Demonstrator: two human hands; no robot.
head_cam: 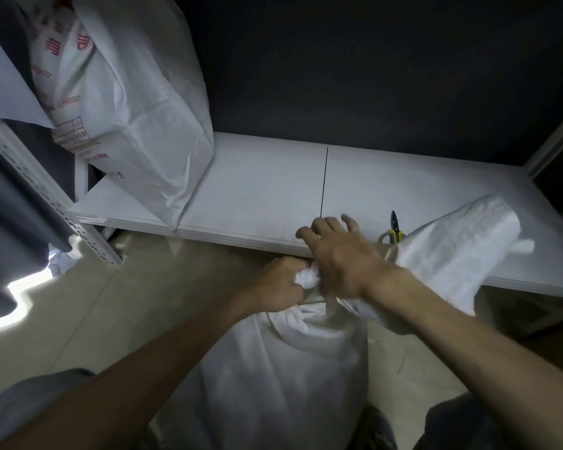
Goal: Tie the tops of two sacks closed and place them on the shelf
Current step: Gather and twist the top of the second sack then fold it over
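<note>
Two sacks, contents hidden: a printed sack (137, 108) far left on the shelf (257, 190), and a near sack (273, 384) whose bunched top sits clamped in the left hand (278, 284) grip, the right hand (342, 254) spread apart above.

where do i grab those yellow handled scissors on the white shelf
Grip the yellow-handled scissors by their handle loops, coming from the white shelf's front edge: the dark blades point toward the back, and the white woven sackcloth crowds their right side.
</note>
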